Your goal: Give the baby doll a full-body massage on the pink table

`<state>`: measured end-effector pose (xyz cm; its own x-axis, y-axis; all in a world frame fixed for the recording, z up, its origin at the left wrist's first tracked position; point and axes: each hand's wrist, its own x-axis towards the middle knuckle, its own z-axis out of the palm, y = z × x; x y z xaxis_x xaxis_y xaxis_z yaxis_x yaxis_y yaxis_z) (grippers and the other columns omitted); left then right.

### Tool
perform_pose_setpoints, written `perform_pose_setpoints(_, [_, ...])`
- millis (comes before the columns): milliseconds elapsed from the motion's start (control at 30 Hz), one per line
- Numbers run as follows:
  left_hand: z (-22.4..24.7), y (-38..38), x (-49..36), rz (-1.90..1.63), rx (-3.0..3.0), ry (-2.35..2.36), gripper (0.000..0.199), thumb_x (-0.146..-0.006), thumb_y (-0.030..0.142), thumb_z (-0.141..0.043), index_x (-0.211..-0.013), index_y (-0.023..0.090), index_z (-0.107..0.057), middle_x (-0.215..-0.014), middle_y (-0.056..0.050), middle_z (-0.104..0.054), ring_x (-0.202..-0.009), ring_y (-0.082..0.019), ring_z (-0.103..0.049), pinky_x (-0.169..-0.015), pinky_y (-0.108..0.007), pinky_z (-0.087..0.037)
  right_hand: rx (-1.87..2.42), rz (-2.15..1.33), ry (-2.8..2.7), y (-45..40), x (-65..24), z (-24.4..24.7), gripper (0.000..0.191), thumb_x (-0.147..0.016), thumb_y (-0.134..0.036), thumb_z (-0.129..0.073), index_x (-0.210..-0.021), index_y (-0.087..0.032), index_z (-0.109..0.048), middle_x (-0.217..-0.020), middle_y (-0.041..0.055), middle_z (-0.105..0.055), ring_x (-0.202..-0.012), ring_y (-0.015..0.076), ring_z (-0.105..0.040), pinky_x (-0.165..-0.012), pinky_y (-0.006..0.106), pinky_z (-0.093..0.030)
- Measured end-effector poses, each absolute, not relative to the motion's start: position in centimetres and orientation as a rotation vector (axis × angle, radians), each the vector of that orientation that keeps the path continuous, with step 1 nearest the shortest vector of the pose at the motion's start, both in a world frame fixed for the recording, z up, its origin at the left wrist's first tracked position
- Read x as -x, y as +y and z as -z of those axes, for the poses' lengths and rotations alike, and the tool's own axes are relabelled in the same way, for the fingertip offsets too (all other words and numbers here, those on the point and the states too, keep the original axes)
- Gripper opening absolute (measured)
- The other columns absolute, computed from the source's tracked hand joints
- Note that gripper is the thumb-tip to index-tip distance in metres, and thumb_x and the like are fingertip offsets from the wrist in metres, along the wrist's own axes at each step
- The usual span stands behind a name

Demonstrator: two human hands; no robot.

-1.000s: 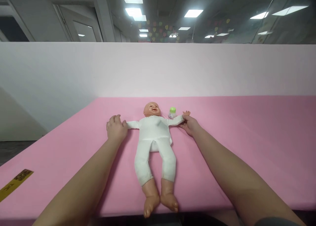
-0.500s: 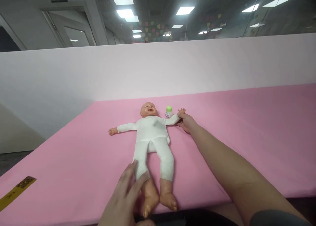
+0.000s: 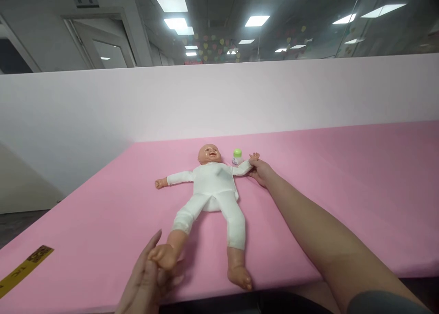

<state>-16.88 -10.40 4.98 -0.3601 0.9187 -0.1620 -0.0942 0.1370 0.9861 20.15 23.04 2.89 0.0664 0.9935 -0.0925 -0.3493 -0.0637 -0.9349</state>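
A baby doll [image 3: 214, 181] in a white outfit lies on its back on the pink surface [image 3: 308, 190], head away from me. My left hand [image 3: 147, 273] cups the doll's foot on the left side, lifting that leg outward; part of the fingers is behind the foot. My right hand [image 3: 262, 172] grips the doll's wrist on the right side, thumb on top. Beside the doll's head stands a small jar [image 3: 237, 157] with a green lid, close to the held arm. The doll's other arm stretches out to the left, untouched.
A white wall panel [image 3: 219, 99] rises behind the pink surface, with glass above it. A yellow strip [image 3: 25, 270] with a printed code sticks to the near left of the surface. Past the left edge, floor shows.
My left hand has moved from beside the doll's lower leg to its foot and has swung that leg out to the left. My right hand still holds the wrist.
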Motion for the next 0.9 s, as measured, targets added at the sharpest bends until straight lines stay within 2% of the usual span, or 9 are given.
perform_pose_setpoints(100, [-5.8, -10.0, 16.2, -1.491, -0.521, 1.356, 0.084, -0.089, 0.078, -0.06, -0.161, 0.039, -0.044, -0.14, -0.007, -0.069, -0.104, -0.034, -0.078, -0.095, -0.053, -0.065, 1.027, -1.359, -0.847, 23.2, -20.2, -2.8, 0.063, -0.096, -0.022, -0.066, -0.157, -0.028, -0.048, -0.144, 0.0115, -0.066, -0.125, 0.0271, -0.07, -0.106, 0.055, -0.059])
perform_pose_setpoints(267, [-5.3, -9.2, 15.9, -1.56, -0.557, 1.232, 0.091, -0.084, 0.065, -0.076, -0.161, 0.028, -0.046, -0.111, -0.005, -0.076, -0.108, -0.029, -0.075, -0.11, -0.046, -0.057, 1.032, -1.364, -0.848, 23.0, -20.1, -2.9, 0.063, -0.096, -0.022, -0.066, -0.157, -0.027, -0.047, -0.142, 0.0122, -0.068, -0.123, 0.0277, -0.071, -0.105, 0.056, -0.06])
perform_pose_setpoints(367, [-4.8, -8.5, 15.7, -1.547, -0.654, 1.22, 0.096, -0.081, 0.068, -0.076, -0.161, 0.025, -0.046, -0.128, -0.012, -0.072, -0.123, -0.034, -0.069, -0.111, -0.049, -0.055, 1.045, -1.362, -0.864, 22.8, -20.0, -3.1, 0.062, -0.095, -0.021, -0.065, -0.155, -0.026, -0.049, -0.14, 0.0126, -0.069, -0.124, 0.028, -0.071, -0.105, 0.056, -0.059])
perform_pose_setpoints(433, [-4.6, -8.0, 15.6, -1.519, -0.756, 1.258, 0.107, -0.075, 0.069, -0.08, -0.165, 0.029, -0.039, -0.144, -0.014, -0.064, -0.132, -0.038, -0.064, -0.112, -0.052, -0.054, 1.051, -1.357, -0.876, 22.8, -19.9, -3.2, 0.062, -0.095, -0.02, -0.064, -0.155, -0.027, -0.05, -0.142, 0.0124, -0.068, -0.126, 0.0295, -0.07, -0.105, 0.057, -0.059])
perform_pose_setpoints(500, [-4.4, -7.5, 15.4, -1.484, -0.924, 1.325, 0.121, -0.068, 0.064, -0.087, -0.169, 0.035, -0.028, -0.151, -0.015, -0.058, -0.136, -0.041, -0.061, -0.112, -0.056, -0.052, 1.042, -1.347, -0.881, 22.8, -19.8, -3.2, 0.061, -0.096, -0.02, -0.063, -0.155, -0.03, -0.049, -0.146, 0.0112, -0.065, -0.129, 0.031, -0.068, -0.105, 0.06, -0.059])
perform_pose_setpoints(567, [-4.2, -7.1, 15.2, -1.455, -1.118, 1.411, 0.127, -0.066, 0.056, -0.091, -0.17, 0.039, -0.021, -0.157, -0.015, -0.053, -0.14, -0.042, -0.057, -0.113, -0.06, -0.049, 1.028, -1.344, -0.883, 22.8, -19.8, -3.0, 0.06, -0.097, -0.021, -0.064, -0.155, -0.031, -0.05, -0.148, 0.0109, -0.064, -0.131, 0.0314, -0.067, -0.105, 0.06, -0.059])
perform_pose_setpoints(700, [-4.5, -6.3, 14.7, -1.433, -1.348, 1.542, 0.108, -0.075, 0.049, -0.086, -0.166, 0.04, -0.029, -0.167, -0.011, -0.042, -0.15, -0.038, -0.047, -0.122, -0.058, -0.04, 1.019, -1.371, -0.875, 23.2, -19.9, -2.8, 0.061, -0.096, -0.022, -0.068, -0.154, -0.025, -0.05, -0.142, 0.0131, -0.068, -0.127, 0.029, -0.069, -0.105, 0.055, -0.06])
perform_pose_setpoints(800, [-5.6, -6.0, 14.6, -1.389, -1.398, 1.555, 0.092, -0.081, 0.048, -0.08, -0.162, 0.037, -0.039, -0.168, -0.008, -0.042, -0.154, -0.036, -0.041, -0.125, -0.055, -0.037, 1.019, -1.371, -0.878, 23.1, -19.9, -2.8, 0.061, -0.095, -0.021, -0.069, -0.154, -0.026, -0.051, -0.144, 0.0116, -0.067, -0.127, 0.028, -0.069, -0.104, 0.054, -0.06])
perform_pose_setpoints(900, [-7.2, -5.9, 14.9, -1.345, -1.455, 1.54, 0.087, -0.082, 0.046, -0.079, -0.161, 0.036, -0.044, -0.166, -0.007, -0.046, -0.153, -0.035, -0.043, -0.126, -0.052, -0.038, 1.034, -1.33, -0.921, 22.8, -19.6, -3.1, 0.062, -0.094, -0.021, -0.069, -0.153, -0.029, -0.052, -0.145, 0.0101, -0.066, -0.126, 0.0289, -0.069, -0.102, 0.055, -0.062])
